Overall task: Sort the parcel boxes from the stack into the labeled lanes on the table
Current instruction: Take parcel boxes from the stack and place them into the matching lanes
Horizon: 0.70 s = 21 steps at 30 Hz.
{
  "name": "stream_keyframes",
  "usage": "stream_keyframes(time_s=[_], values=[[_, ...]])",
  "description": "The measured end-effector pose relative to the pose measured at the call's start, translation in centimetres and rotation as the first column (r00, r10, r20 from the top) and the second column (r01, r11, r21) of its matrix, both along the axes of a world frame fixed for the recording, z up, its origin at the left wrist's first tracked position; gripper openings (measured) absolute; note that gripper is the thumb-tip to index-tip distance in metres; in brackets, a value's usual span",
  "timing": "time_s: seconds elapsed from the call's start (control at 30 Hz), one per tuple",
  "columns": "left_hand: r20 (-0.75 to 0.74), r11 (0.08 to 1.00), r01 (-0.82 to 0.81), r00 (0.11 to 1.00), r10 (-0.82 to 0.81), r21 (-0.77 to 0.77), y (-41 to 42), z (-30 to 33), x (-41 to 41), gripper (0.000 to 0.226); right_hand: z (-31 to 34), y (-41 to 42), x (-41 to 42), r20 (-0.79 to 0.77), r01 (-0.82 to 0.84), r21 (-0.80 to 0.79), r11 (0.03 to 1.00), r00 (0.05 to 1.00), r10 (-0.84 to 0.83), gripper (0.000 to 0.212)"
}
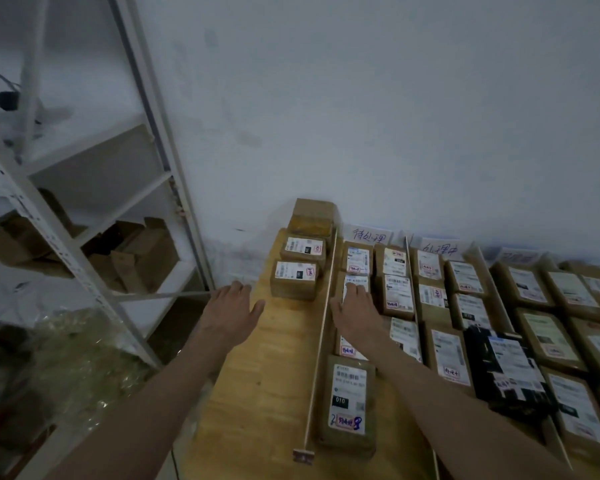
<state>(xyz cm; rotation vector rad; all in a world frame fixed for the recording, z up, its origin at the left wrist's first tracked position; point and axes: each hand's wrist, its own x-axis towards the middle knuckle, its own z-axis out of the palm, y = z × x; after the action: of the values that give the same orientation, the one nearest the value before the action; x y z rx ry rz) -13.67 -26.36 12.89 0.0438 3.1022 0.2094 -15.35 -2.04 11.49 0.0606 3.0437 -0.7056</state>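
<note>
Cardboard parcel box lies lengthwise under right hand.

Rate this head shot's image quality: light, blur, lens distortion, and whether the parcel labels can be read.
Head view: dim, bluish light with soft shadows and no glare; wide-angle bending tilts the shelf rack; left hand and right hand slightly soft; near parcel box shows "010", but parcels at the right edge smear into unreadable labels.

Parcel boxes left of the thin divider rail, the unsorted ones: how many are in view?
3: nearest box, second box behind it, unlabelled box by the wall, which looks like two stacked, so more may be hidden.
</note>
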Motion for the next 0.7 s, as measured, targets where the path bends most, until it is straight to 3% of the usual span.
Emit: stream_keyframes(time_s=[0.27, 0.43, 0.63, 0.7], values=[[0.095, 0.994, 0.056, 0.994, -0.047, -0.091, -2.0, -4.7, -10.5, 0.052, -4.7, -2.6, -8.2, 0.079, 0.078, -0.085, 0.993, 0.994, -0.071, 0.042], [0.113, 0.998, 0.052, 0.992, -0.049, -0.030, -1.8, -7.8, -17.0, 0.056, -8.2, -3.7, -13.6, 0.186, 0.158, -0.135, 0.978, 0.974, -0.132, 0.039], [0.170, 0.997, 0.079, 0.982, -0.078, 0.004, -0.8, -12.6, -23.2, 0.049, -12.6, -4.6, -19.2, 0.271, 0.171, -0.122, 0.978, 0.953, -0.133, 0.031], [0.171, 0.992, 0.087, 0.980, -0.101, 0.087, -0.5, -14.8, -24.5, 0.041, -14.0, -4.5, -21.2, 0.268, 0.185, -0.141, 0.973, 0.953, -0.142, 0.028]])
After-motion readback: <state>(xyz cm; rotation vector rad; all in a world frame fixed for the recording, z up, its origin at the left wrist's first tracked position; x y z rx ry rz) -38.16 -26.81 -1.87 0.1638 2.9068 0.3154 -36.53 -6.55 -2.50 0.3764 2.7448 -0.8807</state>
